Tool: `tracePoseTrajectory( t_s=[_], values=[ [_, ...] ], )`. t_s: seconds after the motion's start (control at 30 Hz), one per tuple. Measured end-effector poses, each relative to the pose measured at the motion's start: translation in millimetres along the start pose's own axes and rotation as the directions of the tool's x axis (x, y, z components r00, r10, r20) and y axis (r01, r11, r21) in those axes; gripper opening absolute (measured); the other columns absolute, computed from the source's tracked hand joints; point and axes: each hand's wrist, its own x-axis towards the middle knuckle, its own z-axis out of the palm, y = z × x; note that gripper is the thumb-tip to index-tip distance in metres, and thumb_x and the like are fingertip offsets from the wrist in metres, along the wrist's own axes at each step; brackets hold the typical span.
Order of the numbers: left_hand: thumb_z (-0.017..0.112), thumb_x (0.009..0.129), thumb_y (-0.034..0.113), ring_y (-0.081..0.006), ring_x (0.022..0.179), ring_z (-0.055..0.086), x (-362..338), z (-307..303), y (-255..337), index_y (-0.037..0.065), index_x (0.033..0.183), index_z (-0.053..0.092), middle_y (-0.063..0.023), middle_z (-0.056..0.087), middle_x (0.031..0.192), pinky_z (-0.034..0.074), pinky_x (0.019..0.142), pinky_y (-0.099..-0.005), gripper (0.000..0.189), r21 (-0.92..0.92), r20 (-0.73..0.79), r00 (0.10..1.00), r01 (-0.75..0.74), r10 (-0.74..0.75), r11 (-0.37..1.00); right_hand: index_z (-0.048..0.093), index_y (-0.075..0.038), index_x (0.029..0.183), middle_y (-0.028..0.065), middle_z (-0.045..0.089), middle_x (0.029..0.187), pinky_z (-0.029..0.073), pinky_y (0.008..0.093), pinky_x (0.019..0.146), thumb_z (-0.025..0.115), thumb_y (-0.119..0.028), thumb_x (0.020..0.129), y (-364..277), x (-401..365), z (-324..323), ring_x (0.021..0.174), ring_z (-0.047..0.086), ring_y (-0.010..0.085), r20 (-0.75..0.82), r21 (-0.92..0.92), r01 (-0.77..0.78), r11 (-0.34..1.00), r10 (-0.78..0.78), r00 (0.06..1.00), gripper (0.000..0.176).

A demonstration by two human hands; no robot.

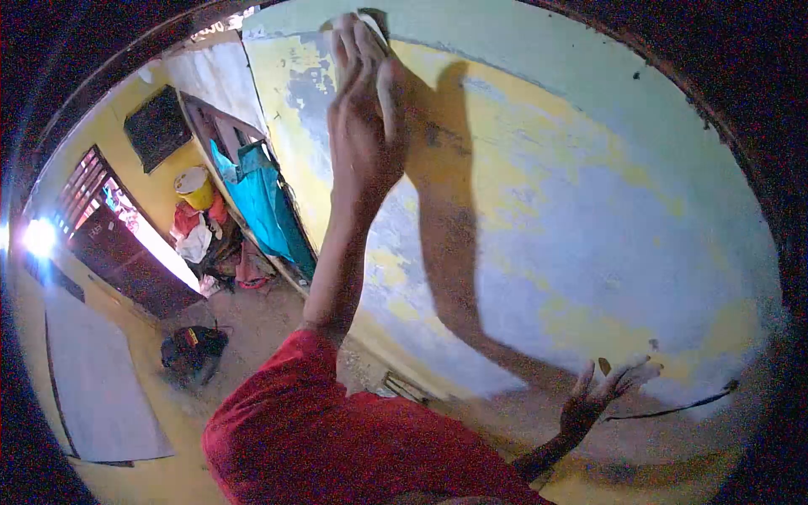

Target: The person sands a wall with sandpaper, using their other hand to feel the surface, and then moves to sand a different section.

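Observation:
My left hand is raised high against the wall, its fingers together and pressed over a pale flat piece whose edge shows beside the fingertips. What this piece is I cannot make out. Lower right, my right hand has its fingers spread at the wall and holds nothing. The wall has patchy yellow, bluish-white and grey areas, with a green band along the top. A dark shadow of the raised arm falls on it.
A blue-green cloth hangs left of the wall. Beyond it are a yellow bucket, piled cloths, a dark red door and a black bag on the floor. A bright light shines at far left.

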Motion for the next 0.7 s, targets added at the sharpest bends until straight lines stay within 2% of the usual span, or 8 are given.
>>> tracePoseTrajectory(
  t_s=[0.13,0.17,0.2,0.33,0.4,0.6,0.67,0.7],
  values=[
    [0.039,0.101,0.021,-0.0467,0.144,0.017,-10,7,15,-0.012,0.139,0.039,-0.0347,0.027,0.15,0.022,0.117,-0.045,0.051,-0.08,-0.052,0.997,0.054,-0.058,0.995,0.017,0.001,0.153,0.0252,0.008,0.16,0.004,0.0502,0.12,0.052,-0.04,0.099,-7,-3,-1,0.15,0.002,0.037,0.022,-0.008,-0.039,0.999,0.039,0.999,0.077],
    [0.037,0.104,0.031,-0.0391,0.133,0.045,-25,13,1,-0.01,0.138,0.042,-0.0297,0.047,0.14,0.039,0.106,-0.0404,0.054,0.161,-0.028,0.999,-0.028,0.032,0.986,0.017,0.001,0.153,0.0253,0.008,0.16,0.004,0.0502,0.12,0.052,-0.04,0.099,-7,-4,-1,0.15,0.002,0.0369,0.032,-0.015,-0.06,0.998,0.06,0.998,0.077],
    [0.037,0.104,0.031,-0.0391,0.133,0.045,-24,11,-1,-0.01,0.138,0.042,-0.0297,0.047,0.14,0.039,0.106,-0.0404,0.054,0.161,-0.031,0.999,-0.026,0.031,0.987,0.017,0.001,0.153,0.0254,0.008,0.16,0.003,0.0502,0.12,0.052,-0.04,0.099,-10,-6,0,0.15,0.002,0.0369,0.057,-0.027,-0.098,0.995,0.1,0.993,0.077],
    [0.037,0.103,0.026,-0.0351,0.137,0.04,-9,3,-3,-0.009,0.141,0.04,-0.0292,0.044,0.143,0.033,0.111,-0.0384,0.051,-0.01,0.023,0.996,0.091,-0.091,0.996,0.018,0.002,0.153,0.0257,0.009,0.16,0.004,0.0501,0.12,0.053,-0.04,0.098,-5,-1,-2,0.149,0.002,0.0373,0.004,-0.005,-0.003,1.0,0.003,1.0,0.077],
    [0.037,0.102,0.022,-0.0472,0.143,0.018,-12,8,13,-0.012,0.139,0.04,-0.0334,0.029,0.149,0.025,0.115,-0.0455,0.05,-0.055,-0.068,0.995,0.07,-0.073,0.996,0.018,0.002,0.153,0.0259,0.009,0.16,0.004,0.05,0.12,0.053,-0.04,0.098,-5,0,-1,0.149,0.003,0.0374,0.007,-0.003,-0.004,1.0,0.004,1.0,0.077],
    [0.036,0.101,0.019,-0.0475,0.143,0.018,-19,9,-8,-0.014,0.135,0.044,-0.0354,0.031,0.147,0.025,0.115,-0.0455,0.048,0.009,0.015,0.999,0.046,-0.046,0.999,0.02,0.003,0.152,0.0264,0.011,0.159,0.004,0.0498,0.12,0.054,-0.039,0.098,-2,2,-1,0.149,0.004,0.0379,0.004,0.003,0.013,1.0,-0.013,1.0,0.076],
    [0.036,0.101,0.02,-0.0473,0.143,0.018,-18,11,1,-0.014,0.134,0.044,-0.0361,0.03,0.147,0.025,0.116,-0.0448,0.048,0.045,0.053,0.958,0.28,-0.282,0.959,0.02,0.003,0.152,0.0265,0.011,0.159,0.004,0.0498,0.12,0.054,-0.039,0.098,-4,2,-2,0.149,0.005,0.0381,0.007,0.008,0.011,1.0,-0.011,1.0,0.076],
    [0.037,0.101,0.02,-0.0469,0.144,0.017,-19,16,5,-0.013,0.136,0.042,-0.0357,0.028,0.149,0.024,0.116,-0.0439,0.049,-0.019,-0.034,0.991,0.126,-0.127,0.992,0.02,0.004,0.151,0.0266,0.011,0.159,0.004,0.0498,0.12,0.054,-0.039,0.098,-4,2,-2,0.149,0.005,0.0382,0.009,0.009,0.007,1.0,-0.008,1.0,0.076]
  ],
)
